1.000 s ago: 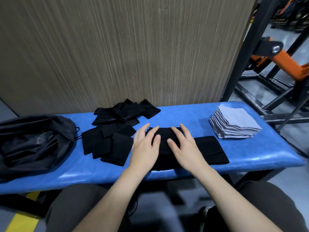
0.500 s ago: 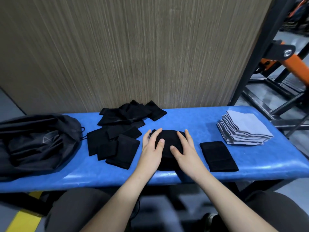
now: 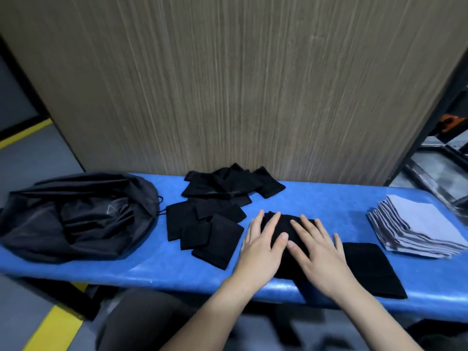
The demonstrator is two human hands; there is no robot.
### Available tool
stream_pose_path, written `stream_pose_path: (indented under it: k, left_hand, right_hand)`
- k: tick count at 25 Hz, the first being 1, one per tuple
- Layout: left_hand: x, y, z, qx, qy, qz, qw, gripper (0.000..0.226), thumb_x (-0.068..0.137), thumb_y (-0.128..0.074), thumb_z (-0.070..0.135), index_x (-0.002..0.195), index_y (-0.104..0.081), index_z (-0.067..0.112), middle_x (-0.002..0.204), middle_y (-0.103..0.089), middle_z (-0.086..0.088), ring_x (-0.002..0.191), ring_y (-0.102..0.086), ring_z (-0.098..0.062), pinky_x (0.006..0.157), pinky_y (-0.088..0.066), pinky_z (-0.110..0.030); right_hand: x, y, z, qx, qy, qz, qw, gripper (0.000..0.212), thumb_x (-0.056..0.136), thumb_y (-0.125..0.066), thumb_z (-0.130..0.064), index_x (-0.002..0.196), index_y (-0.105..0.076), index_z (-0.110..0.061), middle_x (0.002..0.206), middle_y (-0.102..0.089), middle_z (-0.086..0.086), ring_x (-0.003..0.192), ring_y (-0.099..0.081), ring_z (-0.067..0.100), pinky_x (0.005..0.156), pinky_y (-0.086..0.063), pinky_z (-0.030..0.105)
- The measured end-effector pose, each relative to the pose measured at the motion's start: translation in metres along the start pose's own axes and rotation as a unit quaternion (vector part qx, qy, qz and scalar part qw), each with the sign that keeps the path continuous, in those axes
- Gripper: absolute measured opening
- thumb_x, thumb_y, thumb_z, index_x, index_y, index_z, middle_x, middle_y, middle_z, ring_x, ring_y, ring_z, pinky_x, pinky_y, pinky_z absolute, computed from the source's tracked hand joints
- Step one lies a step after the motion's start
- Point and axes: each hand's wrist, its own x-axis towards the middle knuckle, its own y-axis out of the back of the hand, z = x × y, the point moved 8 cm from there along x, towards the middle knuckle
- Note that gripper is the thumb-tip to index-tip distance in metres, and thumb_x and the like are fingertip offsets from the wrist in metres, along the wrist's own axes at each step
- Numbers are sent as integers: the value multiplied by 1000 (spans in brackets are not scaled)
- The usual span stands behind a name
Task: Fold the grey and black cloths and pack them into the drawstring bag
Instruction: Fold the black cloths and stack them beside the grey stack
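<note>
Here, a black cloth [image 3: 283, 229] lies near the front edge of the blue padded bench [image 3: 324, 201], directly before the person, and both hands press flat upon it. The left hand [image 3: 263, 247] lies on the cloth's left part with its fingers straight and spread, gripping nothing; the right hand [image 3: 319, 252] lies on the right part in the same way, fingers extended, palm down. The two thumbs nearly meet over the middle of the cloth. Just to the right of the right hand, a folded black cloth [image 3: 372, 269] lies flat by itself, reaching to the bench's front edge. Farther right, near the end of the bench, a stack of folded grey cloths [image 3: 415, 226] sits fanned, its edges stepped. To the left of the left hand several folded black pieces [image 3: 205, 231] lie overlapping one another, and behind them, toward the back edge, a loose heap of black cloths [image 3: 230, 183] lies unfolded. At the left end of the bench rests the dark drawstring bag [image 3: 76, 216], slumped and wrinkled, its cord showing on the side toward the cloths. A wood-grain panel [image 3: 240, 84] stands upright behind the bench, and a black metal frame [image 3: 425, 140] rises at the right.
</note>
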Motion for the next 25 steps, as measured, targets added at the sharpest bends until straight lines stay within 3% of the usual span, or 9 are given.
stream_pose_path:
  k: [3, 5, 9, 11, 15, 20, 25]
  left_hand:
    - [6, 33, 6, -3, 1, 4, 1000, 56, 102, -39, 55, 155, -23, 47, 167, 2, 19, 154, 8, -5, 126, -3, -36]
    - [20, 73, 2, 57, -2, 47, 997, 59, 101, -38, 60, 156, -23, 45, 167, -1, 18, 154, 7, -6, 126, -2, -36]
    - [59, 161, -44, 121, 76, 147, 979, 58, 98, -42, 61, 150, -40, 34, 158, -33, 6, 146, -29, -21, 118, -27, -41]
    - [74, 193, -79, 127, 139, 174, 967, 58, 98, -45, 59, 147, -44, 28, 150, -42, -1, 138, -40, -26, 111, -34, -43]
    - [102, 213, -131, 118, 193, 154, 962, 69, 96, -49, 61, 151, -39, 21, 150, -42, -6, 140, -38, -27, 109, -36, -43]
    - [128, 213, -145, 203, 186, 152, 949, 80, 91, -49, 70, 150, -42, 16, 144, -46, -6, 136, -36, -29, 110, -37, -43]
    - [141, 197, -135, 204, 170, 134, 955, 85, 86, -60, 68, 149, -43, 13, 142, -45, -7, 136, -38, -29, 108, -38, -42]
  right_hand:
    - [16, 31, -11, 68, -5, 43, 997, 55, 98, -37, -57, 151, -32, -43, 163, -18, -17, 153, -4, 7, 123, 1, 44]
    - [43, 41, -25, 91, -7, 40, 995, 53, 98, -40, -54, 149, -39, -39, 159, -31, -13, 150, -19, 8, 124, -8, 44]
    - [120, 29, -49, 189, -20, 3, 982, 49, 96, -52, -50, 139, -55, -26, 137, -59, -3, 130, -51, 15, 110, -37, 34]
    - [154, 20, -58, 196, -27, -6, 980, 49, 97, -55, -46, 137, -57, -18, 135, -62, -1, 127, -54, 17, 106, -40, 32]
    - [198, -2, -62, 171, -59, -23, 983, 60, 97, -53, -50, 144, -49, -13, 141, -56, 5, 130, -51, 24, 106, -41, 35]
    - [232, -22, -54, 73, -72, -15, 995, 75, 89, -56, -65, 144, -46, -15, 139, -52, 15, 130, -46, 36, 110, -38, 46]
    - [241, -27, -58, 107, -66, -2, 992, 82, 79, -73, -59, 141, -45, -13, 135, -50, 14, 126, -49, 33, 106, -43, 47]
